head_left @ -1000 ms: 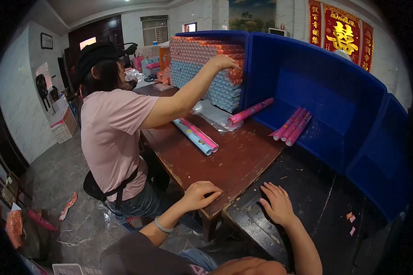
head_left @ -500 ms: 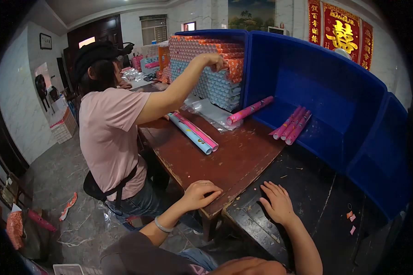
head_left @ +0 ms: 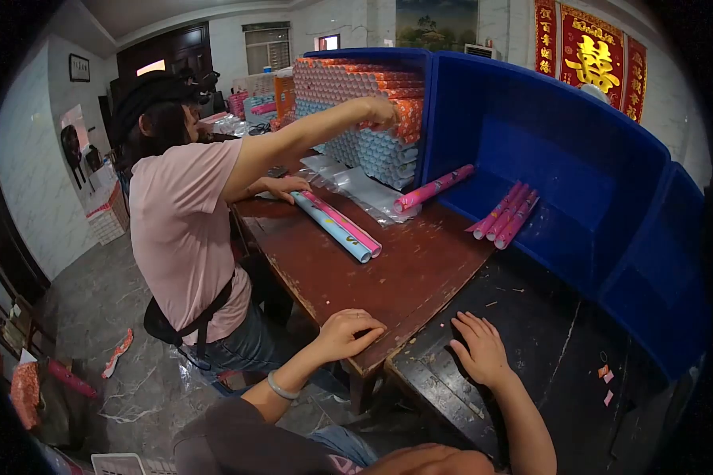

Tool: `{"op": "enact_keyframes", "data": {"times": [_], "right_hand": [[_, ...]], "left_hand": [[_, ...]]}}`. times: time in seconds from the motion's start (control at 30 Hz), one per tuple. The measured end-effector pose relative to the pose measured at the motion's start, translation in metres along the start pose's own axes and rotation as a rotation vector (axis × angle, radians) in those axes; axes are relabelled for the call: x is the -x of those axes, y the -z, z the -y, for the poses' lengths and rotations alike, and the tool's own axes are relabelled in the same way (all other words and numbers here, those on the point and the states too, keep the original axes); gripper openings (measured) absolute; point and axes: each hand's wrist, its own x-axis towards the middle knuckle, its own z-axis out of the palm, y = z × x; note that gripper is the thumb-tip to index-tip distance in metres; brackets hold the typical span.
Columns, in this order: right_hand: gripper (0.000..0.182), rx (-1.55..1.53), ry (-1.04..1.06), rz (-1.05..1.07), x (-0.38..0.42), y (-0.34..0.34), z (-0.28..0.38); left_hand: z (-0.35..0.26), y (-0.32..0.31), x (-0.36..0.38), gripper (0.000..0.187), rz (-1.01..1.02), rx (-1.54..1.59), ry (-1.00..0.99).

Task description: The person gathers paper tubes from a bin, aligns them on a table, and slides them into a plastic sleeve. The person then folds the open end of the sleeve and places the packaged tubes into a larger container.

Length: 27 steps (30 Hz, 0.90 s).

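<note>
My left hand (head_left: 347, 334) rests at the near corner of the brown table (head_left: 325, 285), fingers loosely bent and thumb apart, with nothing visible in it. On the black table (head_left: 523, 356) lies my right hand (head_left: 482, 348), flat with fingers stretched, holding nothing. Beyond my hands, a light blue paper roll (head_left: 337, 229) and a pink paper roll (head_left: 355, 230) lie side by side on the brown table. A co-worker's hand (head_left: 287, 188) touches their far end. The co-worker's other hand (head_left: 380, 115) reaches to the stacked orange rolls (head_left: 406, 111).
Blue bins (head_left: 547, 134) stand on their sides at the back and right. Several pink rolls (head_left: 505, 215) lie at one bin's edge, with another pink roll (head_left: 434, 188) to the left. Clear plastic bags (head_left: 372, 198) lie before the stack. Paper scraps (head_left: 608, 384) dot the black table.
The co-worker has leaned back slightly, and one hand now shows on the far end of the blue and pink rolls, which shifted slightly. My hands stay in place.
</note>
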Motion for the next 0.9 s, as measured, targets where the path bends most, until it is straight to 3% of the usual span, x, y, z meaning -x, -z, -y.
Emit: {"op": "enact_keyframes", "data": {"times": [0.9], "right_hand": [[0.046,-0.012,0.049,-0.055,-0.001,-0.0033,-0.0037]], "left_hand": [[0.0032,-0.0016,0.0009,0.008,-0.002,-0.019,-0.021]]}}
